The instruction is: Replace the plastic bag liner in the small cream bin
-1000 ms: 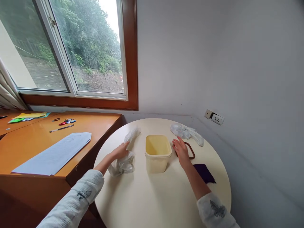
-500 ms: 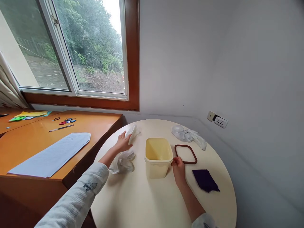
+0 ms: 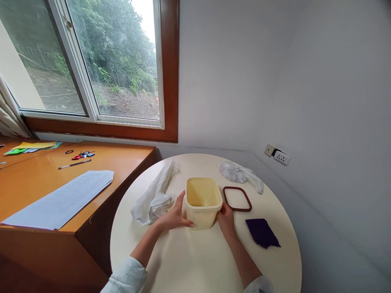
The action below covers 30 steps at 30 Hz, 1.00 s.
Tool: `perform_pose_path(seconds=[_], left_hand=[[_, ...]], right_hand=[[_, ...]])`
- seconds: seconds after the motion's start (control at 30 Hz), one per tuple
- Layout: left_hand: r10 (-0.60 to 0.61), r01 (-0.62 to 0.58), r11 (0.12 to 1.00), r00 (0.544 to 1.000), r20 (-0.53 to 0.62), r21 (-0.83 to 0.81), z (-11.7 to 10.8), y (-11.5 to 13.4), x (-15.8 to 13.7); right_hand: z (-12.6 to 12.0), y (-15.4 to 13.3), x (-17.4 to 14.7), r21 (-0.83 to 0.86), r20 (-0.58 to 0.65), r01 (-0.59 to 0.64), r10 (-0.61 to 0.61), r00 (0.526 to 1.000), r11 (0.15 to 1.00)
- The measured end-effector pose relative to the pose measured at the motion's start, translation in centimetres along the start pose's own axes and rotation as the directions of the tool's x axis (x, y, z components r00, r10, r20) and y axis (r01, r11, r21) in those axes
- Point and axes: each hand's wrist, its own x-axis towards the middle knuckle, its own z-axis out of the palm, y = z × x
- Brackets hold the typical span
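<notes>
- Yellow plastic tub (image 3: 202, 216) stands upright on the round table (image 3: 189, 260).
- Left hand (image 3: 172, 217) hugs its side; right hand (image 3: 226, 219) grips its corner, probably for steadiness.
- White plastic bag (image 3: 147, 203) and brown square ring (image 3: 242, 210) lie either side, perhaps leaving room.

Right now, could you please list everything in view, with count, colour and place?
Round table: 1, cream, centre
Container: 1, pale yellow, on table
Frame: 1, brown, right of container
Cloth: 1, purple, table right
Loose bag: 1, white, table left
Knotted bag: 1, white, beyond frame
Desk: 1, orange, left
Sheets: count unclear, white, desk front
Pen: 1, dark, beyond sheets
Small items: several, multicoloured, beyond pen
Ring: 1, black, beyond pen
Papers: several, multicoloured, desk back
Window: 1, brown-edged, behind desk
Trees: uncountable, green, outside
Curtain: 1, beige, far left
Wall plates: 2, pale, far right
Sleeves: 2, pale, bottom edge
Left hand: 1, bare, container's left
Right hand: 1, bare, container's right
</notes>
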Motion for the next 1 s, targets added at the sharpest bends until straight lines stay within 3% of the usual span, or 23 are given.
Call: perform_pose_path(seconds=[0.13,0.33,0.77,1.0], left_hand=[[0.018,-0.008,0.987,0.998,0.060,-0.163,1.8,-0.7,0.4],[0.060,-0.054,0.936,0.998,0.006,-0.347,3.7,-1.1,0.6],[0.017,-0.028,0.953,0.999,-0.039,-0.303,4.1,-1.5,0.4],[0.018,-0.033,0.963,0.998,-0.059,-0.267,4.1,-1.3,0.3]], right_hand=[[0.2,-0.4,0.1,0.012,0.060,-0.003,0.002,0.998,1.000],[0.3,-0.6,0.1,0.012,0.098,-0.007,0.006,0.995,1.000],[0.1,0.9,0.5,-0.060,0.049,-0.003,0.006,0.999,0.998],[0.2,0.2,0.4,-0.059,0.018,-0.012,0.013,1.000,0.998]])
